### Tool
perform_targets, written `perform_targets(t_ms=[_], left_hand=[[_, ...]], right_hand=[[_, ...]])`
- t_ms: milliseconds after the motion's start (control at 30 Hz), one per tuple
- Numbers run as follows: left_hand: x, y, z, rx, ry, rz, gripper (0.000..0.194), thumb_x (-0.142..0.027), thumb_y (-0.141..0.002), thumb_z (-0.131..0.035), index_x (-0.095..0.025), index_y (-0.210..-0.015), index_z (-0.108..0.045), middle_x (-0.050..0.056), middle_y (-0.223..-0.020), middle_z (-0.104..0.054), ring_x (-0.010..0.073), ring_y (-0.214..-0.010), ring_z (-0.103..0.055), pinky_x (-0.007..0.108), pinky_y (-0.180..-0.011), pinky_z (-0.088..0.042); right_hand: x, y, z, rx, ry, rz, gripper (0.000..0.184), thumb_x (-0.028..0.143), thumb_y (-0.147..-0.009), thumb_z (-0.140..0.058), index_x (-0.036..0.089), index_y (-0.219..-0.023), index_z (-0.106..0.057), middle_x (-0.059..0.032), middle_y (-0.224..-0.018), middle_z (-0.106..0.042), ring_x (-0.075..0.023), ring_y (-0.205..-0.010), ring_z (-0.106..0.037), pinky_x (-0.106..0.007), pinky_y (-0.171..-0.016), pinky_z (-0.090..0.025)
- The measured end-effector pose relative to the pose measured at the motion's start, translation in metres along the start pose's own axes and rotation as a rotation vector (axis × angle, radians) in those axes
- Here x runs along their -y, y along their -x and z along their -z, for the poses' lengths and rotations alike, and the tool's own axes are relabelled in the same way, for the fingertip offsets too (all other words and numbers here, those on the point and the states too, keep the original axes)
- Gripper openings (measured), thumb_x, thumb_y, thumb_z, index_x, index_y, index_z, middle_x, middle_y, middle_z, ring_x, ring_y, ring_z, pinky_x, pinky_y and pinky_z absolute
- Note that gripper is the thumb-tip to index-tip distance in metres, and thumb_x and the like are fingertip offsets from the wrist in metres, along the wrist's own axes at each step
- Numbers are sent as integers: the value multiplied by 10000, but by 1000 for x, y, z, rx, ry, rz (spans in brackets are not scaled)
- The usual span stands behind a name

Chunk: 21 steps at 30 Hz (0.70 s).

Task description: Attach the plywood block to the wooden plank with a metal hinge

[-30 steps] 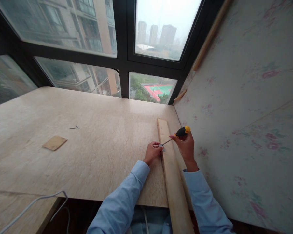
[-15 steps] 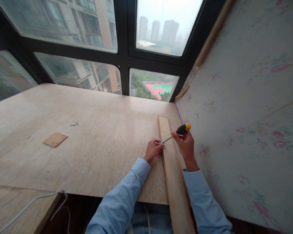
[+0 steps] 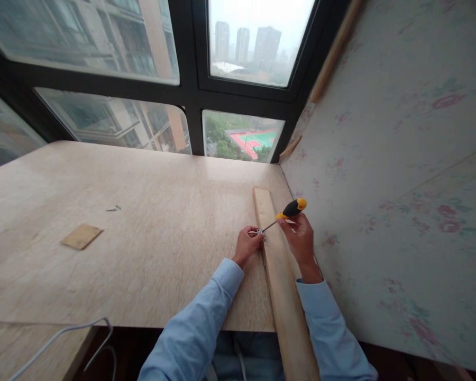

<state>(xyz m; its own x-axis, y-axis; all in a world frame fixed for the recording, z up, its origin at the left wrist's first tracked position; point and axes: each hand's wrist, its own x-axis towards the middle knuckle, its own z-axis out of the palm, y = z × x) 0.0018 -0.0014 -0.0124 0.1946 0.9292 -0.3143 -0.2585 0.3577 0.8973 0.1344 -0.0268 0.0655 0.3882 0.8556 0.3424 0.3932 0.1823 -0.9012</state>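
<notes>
Left sleeve (image 3: 194, 328) and right sleeve (image 3: 333, 328): long, plain, light blue, creased along their length, each ending in a smoother cuff (image 3: 228, 275) of matching colour. Lower garment (image 3: 259, 357): darker grey-blue, partly in shadow, a pale cord (image 3: 240, 360) lying down its front. Fingers (image 3: 257, 241): bare.

head view | from above | faces forward, down | plank (image 3: 283, 304) close, window (image 3: 190, 94) beyond
</notes>
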Motion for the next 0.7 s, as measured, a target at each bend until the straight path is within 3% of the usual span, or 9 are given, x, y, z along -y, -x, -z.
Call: perform_targets(t_ms=[467,700], left_hand=[[-1,0,-2,-21,1,-4,234,-199,-665,-763,-135,-839,-622,60,-728,-699,133,-601,-641,192,-501,-485],[0,-1,-1,-27,1,-9,263,-214,-641,-786,-134,-833,-626,49,-694,-690,117,-557,-617,182,-481,-461]], right_hand=[[1,3,2,-3,-35,20,371,425,-775,-676,204,-1061,-594,-83,-1031,-688,-230,-959,-657,-389,-822,-546],[1,-4,-7,136,-227,36,421,411,-816,-624,222,-1180,-530,-97,-1239,-637,-228,-1126,-611,-415,-988,-476]])
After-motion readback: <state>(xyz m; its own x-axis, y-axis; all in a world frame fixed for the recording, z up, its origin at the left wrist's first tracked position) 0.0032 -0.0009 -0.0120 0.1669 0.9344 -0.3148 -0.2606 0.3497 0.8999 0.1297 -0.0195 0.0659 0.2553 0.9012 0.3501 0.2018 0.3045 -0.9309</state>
